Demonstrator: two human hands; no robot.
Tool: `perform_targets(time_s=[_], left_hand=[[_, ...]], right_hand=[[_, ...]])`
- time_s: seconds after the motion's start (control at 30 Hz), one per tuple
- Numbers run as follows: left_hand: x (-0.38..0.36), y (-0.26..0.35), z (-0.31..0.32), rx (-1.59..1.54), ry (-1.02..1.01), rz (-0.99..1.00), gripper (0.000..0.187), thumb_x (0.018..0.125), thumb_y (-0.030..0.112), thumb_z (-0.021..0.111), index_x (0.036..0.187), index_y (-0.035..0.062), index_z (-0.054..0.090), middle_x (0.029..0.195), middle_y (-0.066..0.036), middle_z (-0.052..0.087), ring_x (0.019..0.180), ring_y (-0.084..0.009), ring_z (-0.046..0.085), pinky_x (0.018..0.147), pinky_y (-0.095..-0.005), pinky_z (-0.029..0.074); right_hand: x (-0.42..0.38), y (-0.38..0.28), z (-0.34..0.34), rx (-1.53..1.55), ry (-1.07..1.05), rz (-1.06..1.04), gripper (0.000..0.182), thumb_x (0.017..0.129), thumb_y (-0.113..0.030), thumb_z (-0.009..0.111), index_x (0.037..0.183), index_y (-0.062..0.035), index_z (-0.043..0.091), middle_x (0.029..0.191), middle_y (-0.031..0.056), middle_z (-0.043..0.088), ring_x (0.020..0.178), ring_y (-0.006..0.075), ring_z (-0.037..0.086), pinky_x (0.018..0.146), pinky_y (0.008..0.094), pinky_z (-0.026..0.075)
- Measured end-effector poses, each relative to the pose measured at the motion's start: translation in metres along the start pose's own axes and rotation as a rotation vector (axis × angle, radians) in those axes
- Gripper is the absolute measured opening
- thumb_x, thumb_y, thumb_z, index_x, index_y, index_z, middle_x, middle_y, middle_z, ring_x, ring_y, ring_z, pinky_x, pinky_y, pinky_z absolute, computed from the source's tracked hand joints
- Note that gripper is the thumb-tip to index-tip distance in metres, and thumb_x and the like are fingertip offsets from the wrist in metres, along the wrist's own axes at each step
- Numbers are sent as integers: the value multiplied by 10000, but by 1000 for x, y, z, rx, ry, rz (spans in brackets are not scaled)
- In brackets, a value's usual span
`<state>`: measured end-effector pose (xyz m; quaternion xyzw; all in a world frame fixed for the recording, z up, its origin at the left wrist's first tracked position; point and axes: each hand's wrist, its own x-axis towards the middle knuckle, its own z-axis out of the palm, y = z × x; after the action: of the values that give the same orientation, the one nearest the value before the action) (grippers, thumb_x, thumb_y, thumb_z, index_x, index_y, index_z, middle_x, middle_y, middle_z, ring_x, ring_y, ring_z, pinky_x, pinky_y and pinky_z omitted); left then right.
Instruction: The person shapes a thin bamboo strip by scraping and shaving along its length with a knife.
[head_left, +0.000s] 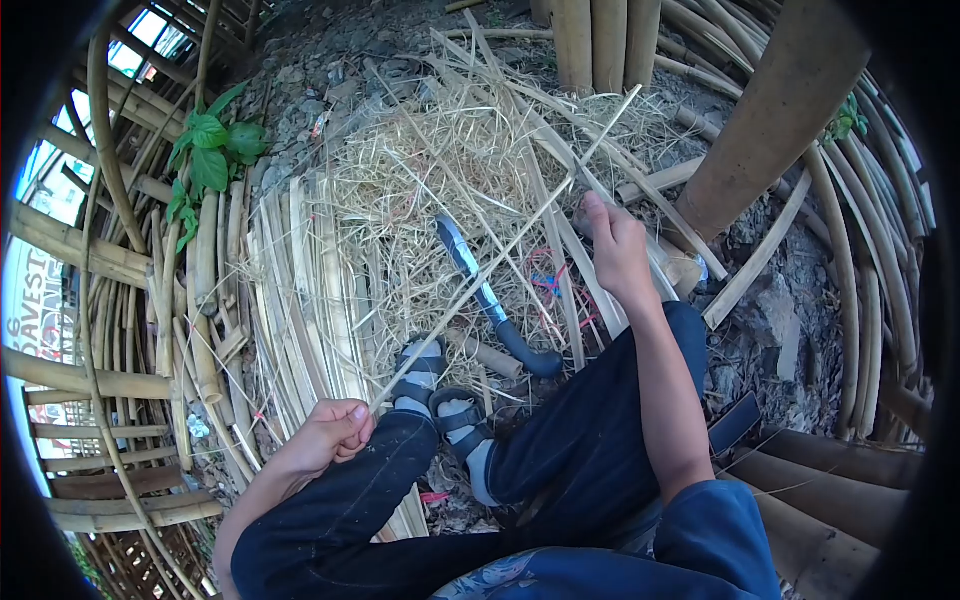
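Note:
My left hand (335, 436), resting by my left knee, is closed on the lower end of a thin bamboo strip (478, 283). The strip slants up and right across my view, bending slightly close to my right thumb. My right hand (617, 252) is closed with its thumb up, just below that bend. What lies within its fingers is hidden. Between the hands, a large knife (470, 268) with a dark curved handle lies on a heap of pale bamboo shavings (430, 160). My sandalled feet (460, 425) are just below the handle.
Split bamboo slats (300, 290) lie in a bundle at the left. A thick bamboo post (775, 110) leans at the upper right, with cut slats around it. Bamboo lattice (95, 375) and a leafy plant (212, 150) stand left. Red string (548, 290) lies among the shavings.

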<state>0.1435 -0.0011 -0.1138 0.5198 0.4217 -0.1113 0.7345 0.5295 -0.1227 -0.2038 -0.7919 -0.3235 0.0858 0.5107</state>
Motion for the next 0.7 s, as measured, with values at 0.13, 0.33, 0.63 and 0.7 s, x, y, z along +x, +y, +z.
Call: perform_targets(time_s=[0.13, 0.33, 0.63, 0.7], left_hand=[[4, 2, -1, 51, -29, -35, 374, 1016, 305, 437, 786, 19, 510, 558, 56, 312, 473, -39, 250, 441, -217, 201], [26, 6, 14, 329, 65, 240, 327, 1018, 288, 434, 953, -4, 565, 675, 4, 469, 584, -64, 426, 541, -214, 376], [49, 31, 44, 382, 68, 351, 219, 1008, 183, 460, 983, -1, 577, 692, 21, 480, 641, -51, 436, 598, -214, 389], [50, 31, 43, 378, 79, 380, 219, 1007, 182, 461, 970, 0, 577, 688, 29, 469, 638, -48, 426, 589, -213, 377]], right_hand=[[-17, -18, 17, 803, -201, 225, 447, 977, -428, 500, 772, -37, 565, 535, -51, 365, 483, 58, 338, 443, 245, 282], [-36, -36, 24, 1338, -286, 356, 344, 970, -369, 536, 803, -69, 500, 488, -64, 317, 381, 47, 283, 368, 225, 245], [-76, -64, 47, 1105, -384, 246, 404, 997, -409, 459, 873, -33, 541, 549, -48, 361, 465, 37, 326, 424, 216, 284], [-90, -64, 56, 974, -400, 210, 410, 1001, -405, 448, 869, -29, 546, 561, -45, 379, 490, 38, 342, 450, 222, 294]])
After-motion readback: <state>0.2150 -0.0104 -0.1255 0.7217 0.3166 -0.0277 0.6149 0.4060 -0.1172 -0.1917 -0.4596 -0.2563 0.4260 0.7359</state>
